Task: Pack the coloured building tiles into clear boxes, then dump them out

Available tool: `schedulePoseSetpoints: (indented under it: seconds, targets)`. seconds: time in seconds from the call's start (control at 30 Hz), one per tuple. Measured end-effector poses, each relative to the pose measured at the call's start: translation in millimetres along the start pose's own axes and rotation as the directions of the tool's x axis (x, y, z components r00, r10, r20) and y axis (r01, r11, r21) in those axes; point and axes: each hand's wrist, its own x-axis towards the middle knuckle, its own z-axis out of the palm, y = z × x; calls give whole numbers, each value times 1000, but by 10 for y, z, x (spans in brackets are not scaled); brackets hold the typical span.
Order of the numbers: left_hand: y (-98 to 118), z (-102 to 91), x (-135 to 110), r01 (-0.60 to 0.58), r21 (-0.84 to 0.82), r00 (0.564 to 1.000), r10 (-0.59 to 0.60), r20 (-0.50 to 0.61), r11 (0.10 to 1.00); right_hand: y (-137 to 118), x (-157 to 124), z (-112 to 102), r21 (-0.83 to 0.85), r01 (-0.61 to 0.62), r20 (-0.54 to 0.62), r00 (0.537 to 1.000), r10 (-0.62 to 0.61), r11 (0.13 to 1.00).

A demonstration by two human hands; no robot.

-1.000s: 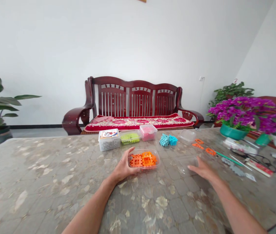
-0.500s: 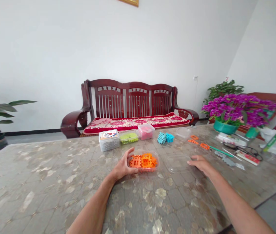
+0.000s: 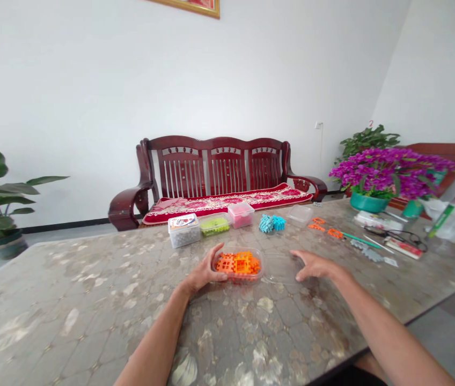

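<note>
Plenty of room across the tabletop [image 3: 102,316], left and near side! Right of the orange-filled tub [image 3: 247,277], the clear plastic piece [image 3: 278,273] blocks; behind, grey-filled box [image 3: 185,235] and blue pieces [image 3: 271,223] obstruct.

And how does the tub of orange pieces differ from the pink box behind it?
The orange tub holds orange lattice pieces; the pink box shows pink contents. The left hand cups the orange tub; no hand touches the pink box. The orange tub has rounded corners; the pink box looks squarer. Both sit on the table.
</note>
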Motion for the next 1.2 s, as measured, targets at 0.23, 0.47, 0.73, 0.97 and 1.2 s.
schedulePoseSetpoints:
  seconds: [0.23, 0.47, 0.73, 0.97, 1.2]
  targets:
    - [44, 8, -14, -20, 45, 1000, 21, -12, 999, -105, 53, -25, -82, -123, -75, 990, 117, 989]
    - [87, 33, -44, -11, 53, 1000, 12, -21, 999, -261, -74, -258, 73, -22, -202, 979, 37, 997]
    - [62, 40, -25, -29, 71, 999, 30, -25, 997, -1256, -318, 327, -317, 388, -402, 771, -494, 865]
    - [53, -39, -70, 9, -15, 997, -8, 77, 1000, -1534, -419, 897, -397, 505, -333, 699, -633, 766]
    - [157, -68, 82, 6, 295, 978, 56, -200, 955, -1585, -249, 809, -260, 505, -353, 743, -568, 823]
